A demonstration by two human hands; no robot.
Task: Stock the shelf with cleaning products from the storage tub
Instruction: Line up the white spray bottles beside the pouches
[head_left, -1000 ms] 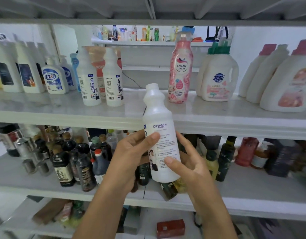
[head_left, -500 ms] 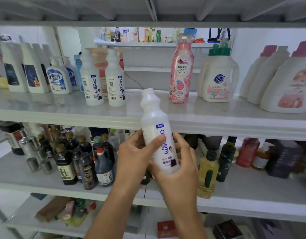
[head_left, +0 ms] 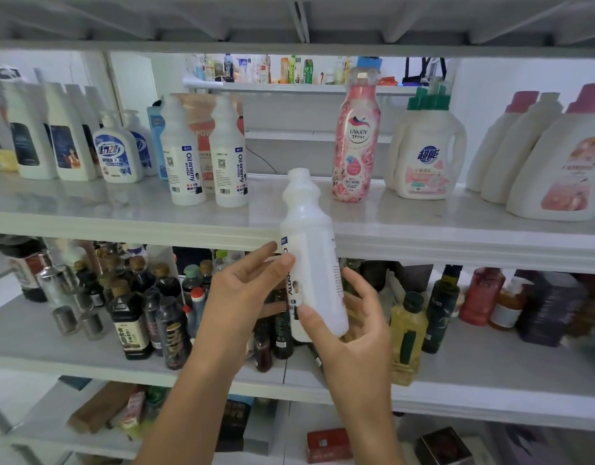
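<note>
Hands are both closing on one white bottle (head_left: 311,263), held in front of the rack. Left hand (head_left: 245,297) is pinching the bottle's left flank at label height, thumb on the front and fingers reaching behind. Right hand (head_left: 360,327) is cupping the lower body, thumb lying across the front and fingers wrapping the far side. Neither hand is spread.

Bottle is sitting near upright, long axis running base to cap, with the cap tipping slightly left. Its neck is rising just above the front lip of the shelf (head_left: 121,223); its base is hanging below that lip, in front of the dark bottles (head_left: 131,317) one tier down.

Beyond the lip, two matching bottles (head_left: 227,152) are standing side by side, up and left of the hands. Pink bottle (head_left: 355,139) is standing up and right. Bare strip of shelf is lying between them, straight past the cap.

Judgement: the bottle is needing a lift clear of the lip, then a push forward into that strip. Right hand, lower on the bottle, is looking better placed to carry, with left steadying.
</note>
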